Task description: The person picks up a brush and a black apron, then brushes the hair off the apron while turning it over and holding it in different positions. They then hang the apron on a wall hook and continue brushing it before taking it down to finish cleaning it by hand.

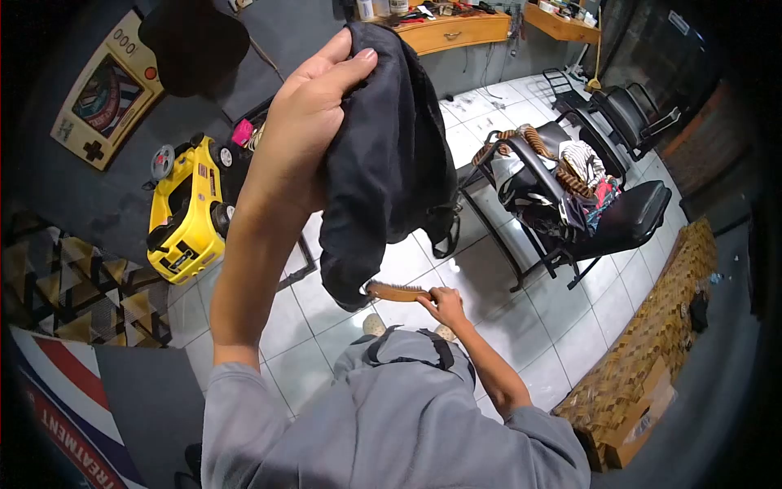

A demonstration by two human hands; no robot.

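Note:
A black cloth item (387, 155) hangs from my left hand (314, 106), raised at the upper centre with thumb and fingers pinching its top. The cloth droops down in folds, with a strap or loop showing at its lower right. My right hand (444, 308), low at the centre, is closed around the handle of a brown brush (397, 292). Its bristles face up, and the brush's far end is at the cloth's lower edge; whether they touch is hard to tell.
Black chairs (631, 216) stand at the right, one piled with patterned cloths (582, 175). A yellow toy car (191, 212) is at the left. Wooden shelves (456, 34) with tools line the back wall. A woven mat roll (635, 359) lies at the lower right.

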